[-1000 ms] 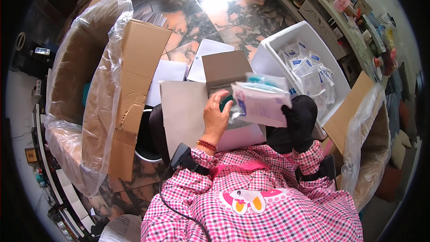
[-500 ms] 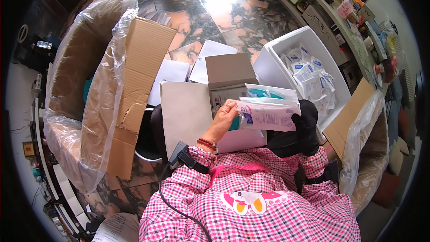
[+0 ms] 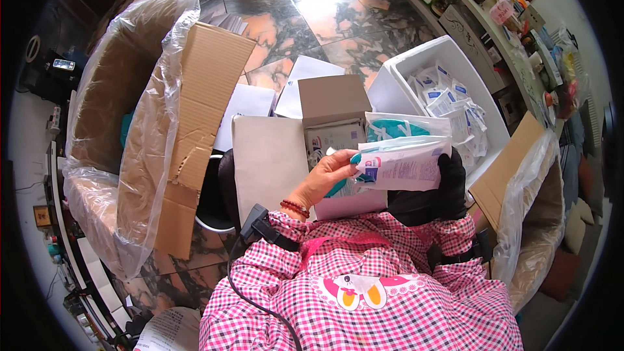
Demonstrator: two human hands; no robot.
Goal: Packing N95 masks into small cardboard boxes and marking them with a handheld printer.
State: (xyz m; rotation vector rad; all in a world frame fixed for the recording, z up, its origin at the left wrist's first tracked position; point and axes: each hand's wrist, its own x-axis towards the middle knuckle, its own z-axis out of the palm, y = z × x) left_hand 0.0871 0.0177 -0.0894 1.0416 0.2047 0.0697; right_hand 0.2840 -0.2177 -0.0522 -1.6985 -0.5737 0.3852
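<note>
Two or more flat white packets [image 3: 406, 166] with blue and pink print are held above my lap. Behind them, a clear pouch front [image 3: 396, 128] shows something teal with white strips inside. My left hand [image 3: 328, 174], bare and with a red bead bracelet, pinches their left end, where a bit of teal shows at the fingertips. My right hand [image 3: 452, 177], in a black glove, grips the right end. Just below and behind lies an open cardboard carton [image 3: 335, 101] with similar packets [image 3: 337, 136] in it, partly hidden by my left hand and the held packets.
A white foam box [image 3: 484, 68] full of small sachets [image 3: 452, 104] stands to the right. Large cardboard boxes lined with clear plastic flank me, left [image 3: 208, 91] and right [image 3: 504, 188]. White cartons [image 3: 250, 107] lie ahead. A dark bucket [image 3: 214, 218] sits by my left knee.
Both hands have moved a little to the right with the packets. The packets are now fanned further apart, showing more of the teal pouch behind. My left fingers have shifted on their edge.
</note>
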